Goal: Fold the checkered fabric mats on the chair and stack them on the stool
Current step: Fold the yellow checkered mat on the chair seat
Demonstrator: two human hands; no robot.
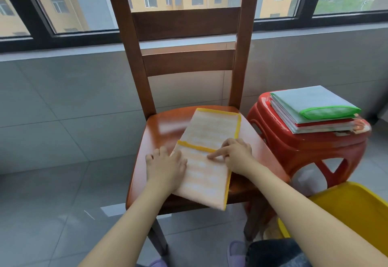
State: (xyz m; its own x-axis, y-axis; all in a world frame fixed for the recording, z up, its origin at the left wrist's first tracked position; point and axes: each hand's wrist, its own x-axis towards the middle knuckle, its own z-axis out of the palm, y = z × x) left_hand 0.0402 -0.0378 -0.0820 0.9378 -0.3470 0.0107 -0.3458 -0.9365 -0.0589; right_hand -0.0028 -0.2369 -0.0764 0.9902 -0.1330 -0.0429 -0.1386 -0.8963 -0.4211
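My right fingers [212, 156], extended, press the folded yellow-edged mat [206, 157] to set its crease; my left hand [165, 165] lies flat steadying its left edge. Mat sits on the chair [161, 132] seat's right front; stool [304, 147] stack waits beside.

Both hands rest on the mat [206, 157], which lies on the chair seat [161, 132]: the left hand [165, 165] on its left edge, the right hand [237, 154] on its right side. Beyond the hands rises the chair back [184, 23]. Right of the right hand stands the stool [310, 147], with a stack of folded mats [312, 109] on it. A tub [361, 210] sits nearer than the stool, right of the right forearm.
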